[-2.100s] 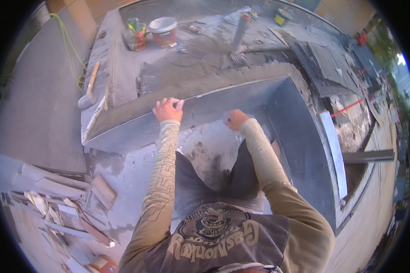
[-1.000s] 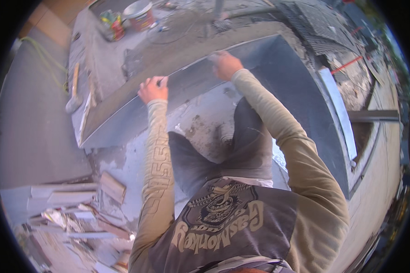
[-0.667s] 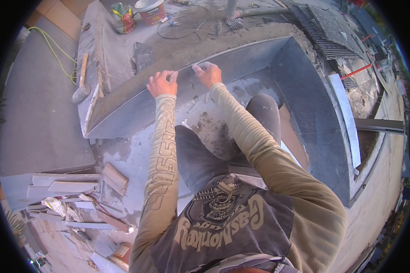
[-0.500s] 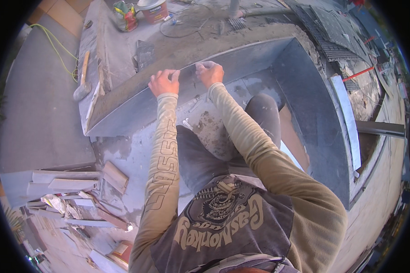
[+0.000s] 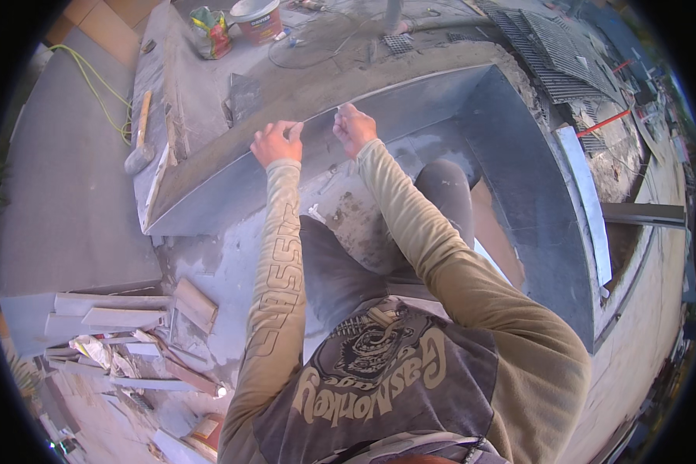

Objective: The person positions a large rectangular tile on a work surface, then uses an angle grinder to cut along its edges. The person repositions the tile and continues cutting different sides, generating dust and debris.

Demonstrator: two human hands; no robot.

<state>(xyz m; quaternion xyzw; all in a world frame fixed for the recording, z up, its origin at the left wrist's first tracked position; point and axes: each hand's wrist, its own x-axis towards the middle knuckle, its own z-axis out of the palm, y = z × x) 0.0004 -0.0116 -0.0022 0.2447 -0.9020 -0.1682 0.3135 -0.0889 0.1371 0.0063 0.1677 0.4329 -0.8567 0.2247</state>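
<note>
In front of the person's knees, in the head view, a long gray panel [image 5: 216,193] stands on its edge, smooth and dusty on its inner face, with a thin pale line along its top; at its far right end it meets a second gray panel [image 5: 522,193] at a corner. The left hand [image 5: 277,144] is at the long panel's top edge, its fingers curled and the thumb set apart; whether they grip the edge, I cannot tell. Just beside it, the right hand [image 5: 355,130] is at the same edge with its fingers bent in; whether they pinch anything small, I cannot tell. Outlined capital letters run down the tan left sleeve [image 5: 280,271], and the dark shirt [image 5: 387,379] carries large pale lettering, upside down here, around a printed picture. The red bucket [image 5: 260,28] beyond bears light lettering under its white rim, and the bag [image 5: 209,35] beside it is printed green, yellow and red. A wooden-handled hammer [image 5: 141,127] lies left of the long panel.
</note>
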